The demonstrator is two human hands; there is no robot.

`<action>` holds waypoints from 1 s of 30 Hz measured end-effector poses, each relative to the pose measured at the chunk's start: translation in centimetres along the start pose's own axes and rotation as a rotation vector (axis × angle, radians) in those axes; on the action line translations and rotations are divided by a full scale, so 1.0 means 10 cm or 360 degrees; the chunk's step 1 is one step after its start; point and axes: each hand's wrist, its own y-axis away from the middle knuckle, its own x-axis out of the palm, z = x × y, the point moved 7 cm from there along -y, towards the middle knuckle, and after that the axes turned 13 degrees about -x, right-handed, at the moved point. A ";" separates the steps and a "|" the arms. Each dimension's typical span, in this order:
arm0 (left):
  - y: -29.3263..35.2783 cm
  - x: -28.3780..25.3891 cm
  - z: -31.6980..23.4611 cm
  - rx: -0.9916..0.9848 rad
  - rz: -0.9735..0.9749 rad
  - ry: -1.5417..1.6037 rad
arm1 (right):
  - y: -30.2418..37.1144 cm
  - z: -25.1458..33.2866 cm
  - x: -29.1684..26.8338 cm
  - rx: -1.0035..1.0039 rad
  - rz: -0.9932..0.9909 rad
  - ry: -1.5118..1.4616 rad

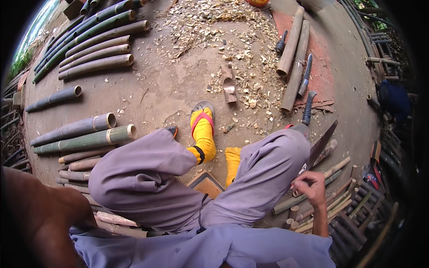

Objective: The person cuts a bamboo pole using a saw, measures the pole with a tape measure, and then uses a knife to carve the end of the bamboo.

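Right hand: fingers curled, can't tell if gripping anything. Long dark blade just far of those fingers, beside right knee. Left hand at near left, finger state can't tell. Step looks like a pause; grasping the blade would call for a short far reach, fingers opened. Notched bamboo piece far, well apart from both hands.

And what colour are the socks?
The socks are yellow, seen best in the head view.
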 end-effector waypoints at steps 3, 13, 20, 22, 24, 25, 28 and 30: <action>0.04 -0.08 0.31 -0.0392 -0.0260 -0.0070 | -0.20 -0.17 -0.30 -0.0118 -0.0311 0.0038; 2.66 1.04 1.62 -0.2164 0.0169 -0.0026 | -0.87 -0.92 0.40 -0.0219 -0.0208 0.0646; 3.86 0.70 0.81 -0.2348 0.0267 -0.0560 | -1.38 -1.35 1.13 -0.0182 0.0241 0.0821; 3.95 0.40 0.76 -0.2301 0.0055 -0.0763 | -1.42 -1.37 1.14 -0.0195 0.0291 0.0869; 4.06 0.09 0.61 -0.2391 -0.0108 -0.0960 | -1.52 -1.40 1.19 -0.0195 0.0378 0.0902; 4.10 -0.06 0.52 -0.2398 -0.0131 -0.1066 | -1.55 -1.41 1.21 -0.0186 0.0417 0.0917; 4.37 -0.50 0.14 -0.2510 -0.0204 -0.1475 | -1.64 -1.44 1.31 -0.0183 0.0539 0.0955; 4.61 -0.82 -0.13 -0.2569 -0.0253 -0.1784 | -1.68 -1.45 1.35 -0.0184 0.0592 0.0983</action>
